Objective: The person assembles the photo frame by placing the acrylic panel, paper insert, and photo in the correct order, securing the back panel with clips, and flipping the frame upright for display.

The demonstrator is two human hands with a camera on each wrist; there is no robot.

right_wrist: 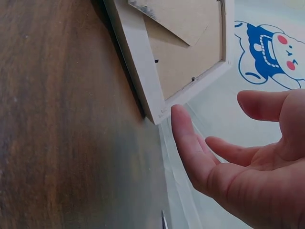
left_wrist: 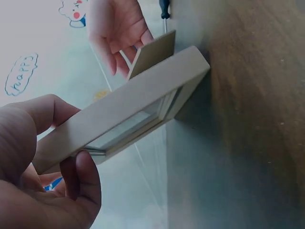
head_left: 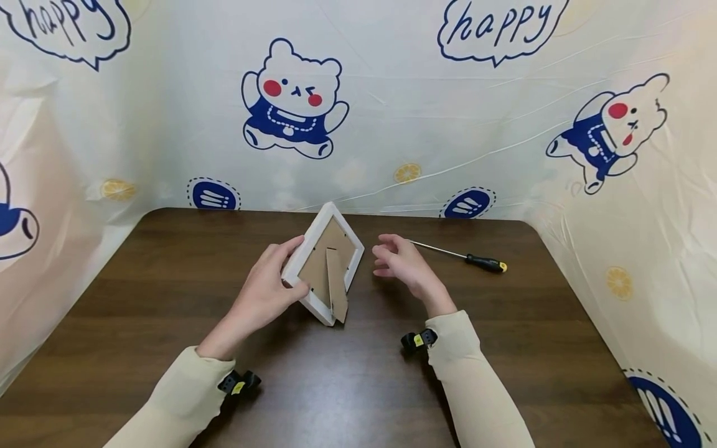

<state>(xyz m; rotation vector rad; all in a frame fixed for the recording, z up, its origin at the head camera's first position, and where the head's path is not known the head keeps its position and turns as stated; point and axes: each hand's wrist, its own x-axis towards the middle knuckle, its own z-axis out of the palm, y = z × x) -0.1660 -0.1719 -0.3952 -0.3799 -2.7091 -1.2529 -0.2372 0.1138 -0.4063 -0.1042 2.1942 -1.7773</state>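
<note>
My left hand (head_left: pixel 269 286) grips a white picture frame (head_left: pixel 315 264) by its left side, thumb on the back and fingers around the far side. The frame is tilted above the tabletop with its brown backing towards me. A cardboard stand leg (head_left: pixel 336 283) sticks out from that backing, also visible in the left wrist view as a flap (left_wrist: pixel 155 52). My right hand (head_left: pixel 406 264) is held just right of the frame, fingers loosely bent and holding nothing. In the right wrist view, small dark tabs show along the edge of the backing (right_wrist: pixel 183 67).
A screwdriver (head_left: pixel 484 263) with a black and yellow handle lies behind and right of my right hand, its shaft pointing left. The dark wooden table (head_left: pixel 347 398) is bordered by a printed cloth backdrop (head_left: pixel 381 124) at the back and sides.
</note>
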